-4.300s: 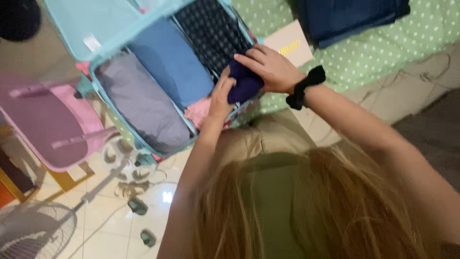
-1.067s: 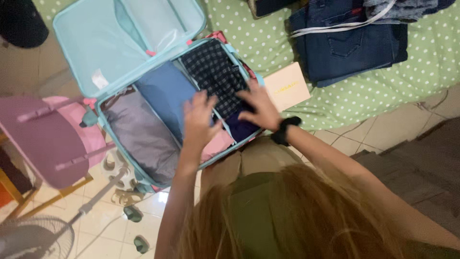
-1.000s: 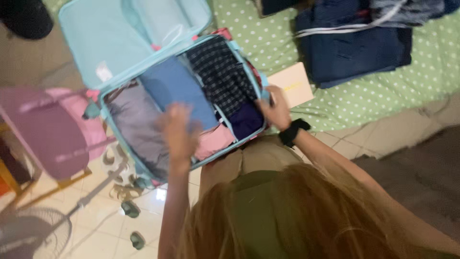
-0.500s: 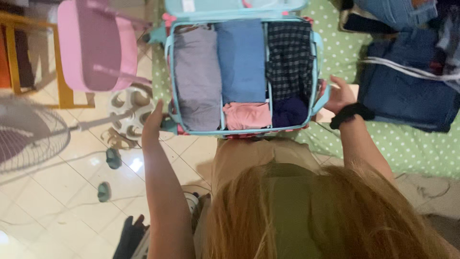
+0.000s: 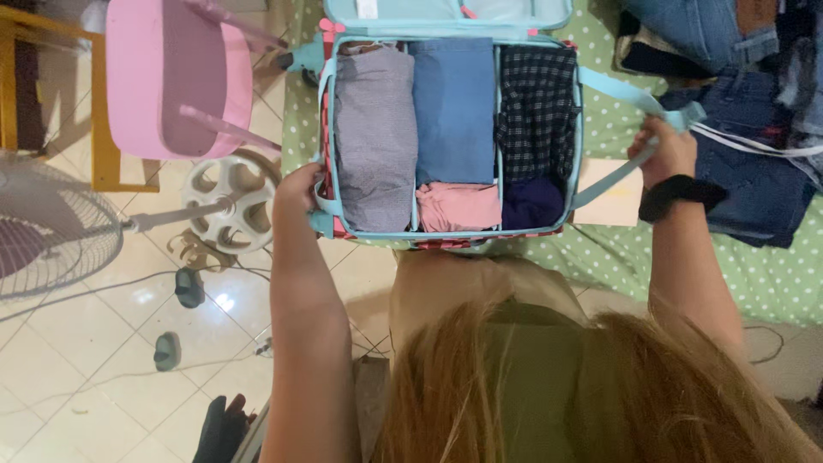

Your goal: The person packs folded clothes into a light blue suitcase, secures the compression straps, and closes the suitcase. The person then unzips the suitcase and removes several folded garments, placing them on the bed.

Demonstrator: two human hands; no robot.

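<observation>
The open suitcase (image 5: pixel 453 137) lies on the green dotted bedspread (image 5: pixel 617 257) right in front of you, packed with folded grey, blue, checked, pink and dark purple clothes. Your right hand (image 5: pixel 664 153) is closed around a light blue strap (image 5: pixel 626 90), pulled out to the side from the case's right wall. Your left hand (image 5: pixel 298 184) curls over the left rim, fingers gripping the strap there. A beige box (image 5: pixel 610 195) sits just beside the case, jeans (image 5: pixel 754 184) beyond it.

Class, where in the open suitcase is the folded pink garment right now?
In the head view, the pink garment lies in the suitcase at its near edge, middle column, below the blue fabric and left of the dark purple bundle.
</observation>
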